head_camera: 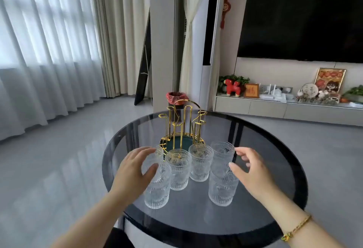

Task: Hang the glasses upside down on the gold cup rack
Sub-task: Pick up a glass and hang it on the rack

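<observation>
Right now the biggest thing before me is the round dark smoked-glass counter (275, 169) with its black rim, standing on a grey glossy floor (59, 159). Behind it, white sheer curtains (39, 41) cover the window on the left, and a large black screen (304, 11) hangs on the wall on the right above a low pale cabinet (275, 110) with small ornaments.

On the far half of the counter stands the gold wire cup rack (183, 126), upright, with a round dark green base and thin gold arms that end in hooks. No glass hangs on it.

Just in front of the rack, the clear embossed glasses stand in a group, all with the mouth up. I count six: two in the middle (178, 169) (200, 162), one at the front left (157, 190), one at the front right (222, 188), and one behind each of these.

My left hand (135, 171) is curled around the rear left glass (152, 164), thumb on the near side and fingers (145, 150) on the far side, so it is holding this glass. I cannot tell if the glass is lifted or touches the counter. My right hand (249, 169) is half open, fingers bent, just beside the rear right glass (223, 155); the fingertips are very near its wall, and it does not close on it. A thin gold bracelet (296, 228) is on my right wrist.
</observation>
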